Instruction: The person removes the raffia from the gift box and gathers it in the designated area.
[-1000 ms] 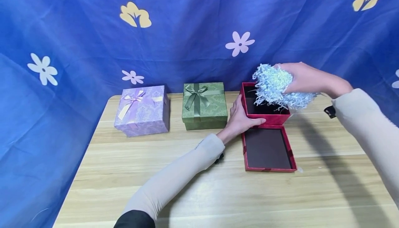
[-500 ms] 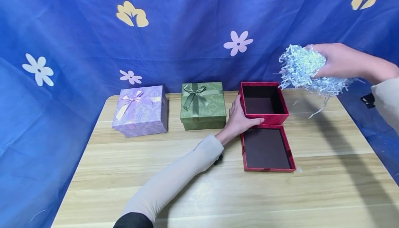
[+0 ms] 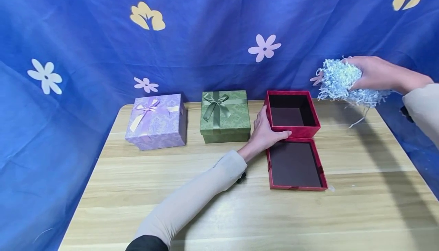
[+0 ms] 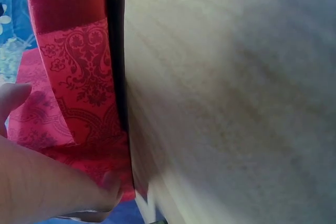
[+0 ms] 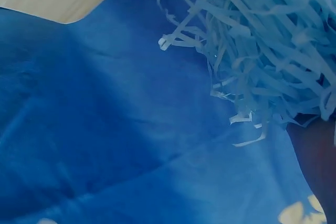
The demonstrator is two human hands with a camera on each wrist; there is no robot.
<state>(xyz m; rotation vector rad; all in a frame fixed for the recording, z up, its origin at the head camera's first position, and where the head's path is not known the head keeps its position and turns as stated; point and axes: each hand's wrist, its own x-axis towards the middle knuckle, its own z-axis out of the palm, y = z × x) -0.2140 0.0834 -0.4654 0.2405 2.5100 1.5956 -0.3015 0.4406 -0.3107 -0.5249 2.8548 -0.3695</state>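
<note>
My left hand (image 3: 265, 133) is clamped on the near-left corner of the open red box (image 3: 291, 114). My right hand (image 3: 377, 72) grips a clump of shredded paper (image 3: 339, 81) in the air, right of the box, past the table's (image 3: 219, 205) far-right corner.

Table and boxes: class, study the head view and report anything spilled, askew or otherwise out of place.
A few stray shreds lie on the table, one beside the lid at its near right corner. Strands dangle loose from the paper shred gripped by the right hand. The red box, green box and purple box sit square, undamaged.
</note>
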